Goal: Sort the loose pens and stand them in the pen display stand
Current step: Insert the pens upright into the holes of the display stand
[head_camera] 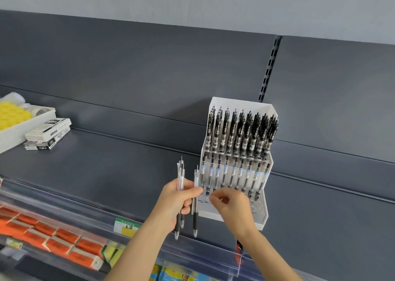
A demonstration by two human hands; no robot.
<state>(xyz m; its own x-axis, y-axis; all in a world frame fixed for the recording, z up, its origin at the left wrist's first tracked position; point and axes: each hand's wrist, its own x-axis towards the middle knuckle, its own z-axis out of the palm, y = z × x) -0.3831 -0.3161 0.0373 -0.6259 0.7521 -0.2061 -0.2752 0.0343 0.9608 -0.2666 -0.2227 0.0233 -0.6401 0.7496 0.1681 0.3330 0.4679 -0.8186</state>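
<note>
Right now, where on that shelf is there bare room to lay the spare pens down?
Bare shelf runs between the pen boxes on the left and the pen display stand; more lies right of the stand. Crowded: before the stand, where the left hand and right hand work, and the far-left corner with the white tray.

One head-worn wide-angle view, facing forward and slightly down at a dark shelf (106,163). Close range. Pen display stand (264,212) centre-right, arms enter from bottom edge.
</note>
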